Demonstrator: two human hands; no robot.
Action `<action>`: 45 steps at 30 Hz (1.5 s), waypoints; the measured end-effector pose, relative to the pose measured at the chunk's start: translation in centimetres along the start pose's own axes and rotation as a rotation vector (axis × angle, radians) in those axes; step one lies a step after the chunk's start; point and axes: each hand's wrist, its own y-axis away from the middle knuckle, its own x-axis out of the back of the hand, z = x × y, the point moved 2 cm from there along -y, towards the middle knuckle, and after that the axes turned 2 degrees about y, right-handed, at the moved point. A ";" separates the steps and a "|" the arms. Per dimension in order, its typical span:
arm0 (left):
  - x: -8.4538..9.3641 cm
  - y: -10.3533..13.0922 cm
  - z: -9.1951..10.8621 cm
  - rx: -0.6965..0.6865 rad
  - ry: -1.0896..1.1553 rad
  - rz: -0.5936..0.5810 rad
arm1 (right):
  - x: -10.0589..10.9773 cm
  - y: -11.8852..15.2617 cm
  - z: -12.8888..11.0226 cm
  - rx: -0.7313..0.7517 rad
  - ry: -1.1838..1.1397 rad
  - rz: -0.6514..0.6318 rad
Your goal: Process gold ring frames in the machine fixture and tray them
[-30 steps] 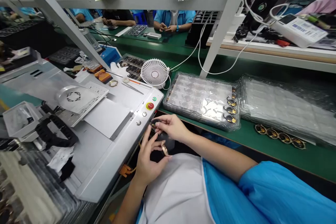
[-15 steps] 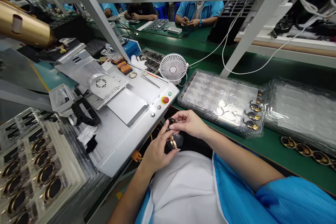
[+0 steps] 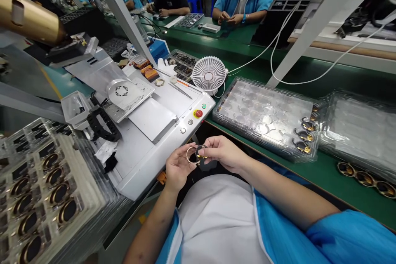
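Ring [image 3: 187, 156], gold in colour, stands up between my hands, just in front of the belly, with its hole showing. My left hand [image 3: 176, 169] pinches it by the rim, thumb and fingers closed on the edge; I think that leaves the hole free. Half a second ago it hung lower in that hand, and the left fingers reached up toward the other part too.

That part is a dark disc [image 3: 200, 150], now at the ring's right side. My right hand [image 3: 224, 153] is closed on its edge, I guess so the fingers stay off its face. From so far off, I cannot tell if ring and disc touch. Now each hand has one part.

Past the hands is a white machine [image 3: 133, 152] with a red button [image 3: 199, 113] near its edge, likely put there for quick reach. Stacked trays [image 3: 89, 187] at the left keep each piece in its own spot, maybe so they do not rub. More clear trays [image 3: 236, 109] sit on the green table [image 3: 321, 169].

My view has turned a bit, so the fan [image 3: 208, 75] looks higher and farther right.
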 end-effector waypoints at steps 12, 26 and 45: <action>0.2 0.8 -1.1 -0.033 -0.051 0.115 | -2.8 0.5 0.5 0.170 0.038 0.094; 0.6 1.2 -1.5 -0.111 -0.105 0.097 | -2.9 0.0 1.2 0.194 0.082 0.056; 0.6 1.7 -1.2 -0.170 -0.178 0.225 | -2.7 -1.2 1.3 -0.036 0.060 -0.074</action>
